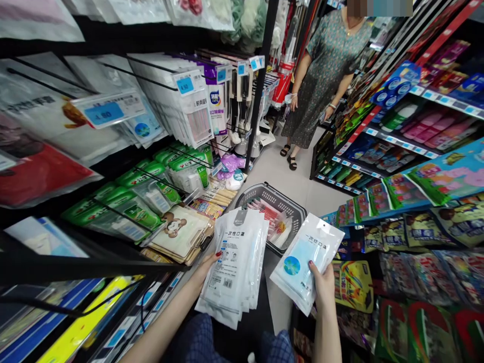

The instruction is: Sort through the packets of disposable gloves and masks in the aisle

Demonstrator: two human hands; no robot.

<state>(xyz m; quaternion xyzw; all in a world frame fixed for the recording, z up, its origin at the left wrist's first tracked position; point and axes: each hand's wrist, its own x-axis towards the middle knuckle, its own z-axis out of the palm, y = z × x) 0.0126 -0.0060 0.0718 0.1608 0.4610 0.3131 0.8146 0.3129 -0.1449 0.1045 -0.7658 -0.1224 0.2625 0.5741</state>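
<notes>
My left hand [210, 266] is closed on a fanned stack of white face mask packets [232, 262], printed side up; several overlap, and its fingers beneath them are hidden. In my right hand [323, 282] is one face mask packet [307, 259] with a blue mask showing through and a round blue picture, the thumb pressed on its front. The two hands are apart. Just beyond them, a grey shopping basket [300, 201] rests low, holding reddish packaged goods [260, 214] and a clear bag.
To the left, hanging packets [189, 108], green packages [132, 181] and clipboards [179, 234] fill a shelf with metal hooks. Snack bags [353, 285] and bottles [431, 126] line the right side. A person [325, 75] in a patterned dress stands farther down the aisle floor [272, 169].
</notes>
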